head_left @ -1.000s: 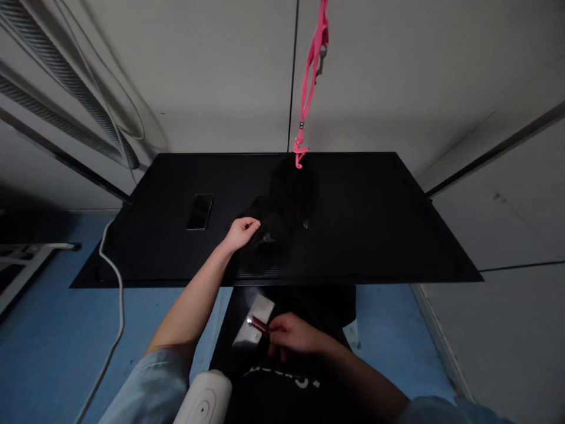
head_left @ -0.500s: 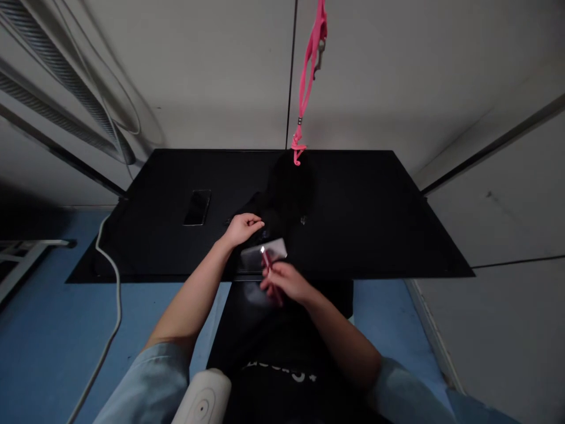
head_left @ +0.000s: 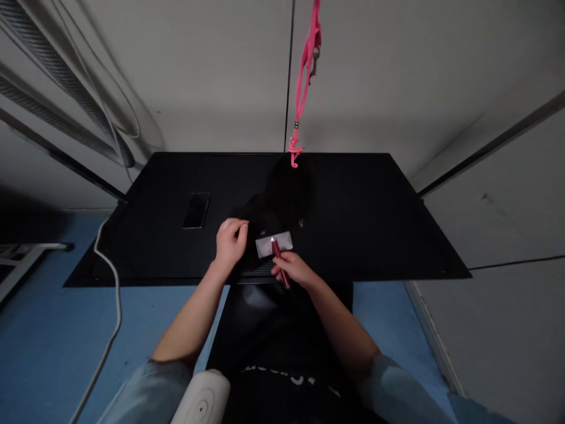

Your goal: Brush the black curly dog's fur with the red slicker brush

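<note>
My right hand is closed around the dark red handle of a slicker brush. Its flat, pale rectangular head points away from me, against or just above the near side of a black, furry animal. The animal is on the black table, and its outline largely merges with the tabletop. My left hand is curled beside the animal's left side, thumb against fingers; anything in its grasp is hidden.
A dark smartphone lies on the table's left part. A pink strap with a metal clip hangs above the animal. Ribbed hoses run along the wall at left. A white cylindrical device shows at bottom left.
The brush has moved slightly up and right and is no longer blurred. My left hand has shifted left and down, its fingers curled more.
</note>
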`<state>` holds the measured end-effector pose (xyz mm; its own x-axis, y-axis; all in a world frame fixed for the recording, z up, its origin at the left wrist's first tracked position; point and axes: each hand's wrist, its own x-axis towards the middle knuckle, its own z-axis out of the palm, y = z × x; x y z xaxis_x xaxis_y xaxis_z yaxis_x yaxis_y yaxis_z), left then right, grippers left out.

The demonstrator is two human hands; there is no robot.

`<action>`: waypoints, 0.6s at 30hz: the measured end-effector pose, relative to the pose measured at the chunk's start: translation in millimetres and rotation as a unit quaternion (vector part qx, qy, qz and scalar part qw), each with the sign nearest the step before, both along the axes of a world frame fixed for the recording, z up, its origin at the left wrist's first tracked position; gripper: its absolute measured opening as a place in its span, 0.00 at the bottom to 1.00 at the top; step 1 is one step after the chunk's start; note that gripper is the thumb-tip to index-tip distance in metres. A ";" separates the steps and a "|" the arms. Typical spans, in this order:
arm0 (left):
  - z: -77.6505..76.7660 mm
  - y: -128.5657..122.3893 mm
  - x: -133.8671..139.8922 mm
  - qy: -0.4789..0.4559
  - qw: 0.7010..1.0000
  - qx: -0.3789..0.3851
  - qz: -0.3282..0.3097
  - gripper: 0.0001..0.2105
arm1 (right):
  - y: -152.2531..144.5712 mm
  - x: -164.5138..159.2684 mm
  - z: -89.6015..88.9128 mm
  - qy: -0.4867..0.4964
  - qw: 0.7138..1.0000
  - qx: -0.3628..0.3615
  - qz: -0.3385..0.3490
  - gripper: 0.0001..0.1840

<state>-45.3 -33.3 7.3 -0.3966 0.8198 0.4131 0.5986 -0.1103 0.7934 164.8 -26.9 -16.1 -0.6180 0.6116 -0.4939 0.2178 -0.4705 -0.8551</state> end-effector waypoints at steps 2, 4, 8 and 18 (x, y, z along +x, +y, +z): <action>-8.9 -24.1 12.6 -0.117 0.992 -0.041 0.027 0.14 | -3.3 10.2 -1.3 -0.039 0.999 -0.022 0.029 0.09; -26.0 -40.7 26.0 -0.272 0.953 -0.133 -0.009 0.19 | -10.9 24.7 1.8 -0.052 0.996 -0.036 0.060 0.09; -53.2 -41.3 47.0 -0.489 0.853 -0.182 -0.013 0.23 | 0.5 26.9 19.7 -0.011 0.997 -0.013 0.074 0.11; -49.0 -9.7 71.1 -0.647 0.734 -0.203 0.028 0.15 | -30.6 39.3 -13.7 -0.066 0.995 -0.042 0.057 0.09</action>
<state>25.9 -43.0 -41.7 -0.2799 0.7382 -0.6138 -0.6917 0.2883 0.6621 204.1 -57.5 -29.8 -0.6074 0.4935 -0.6225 0.3823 -0.5053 -0.7736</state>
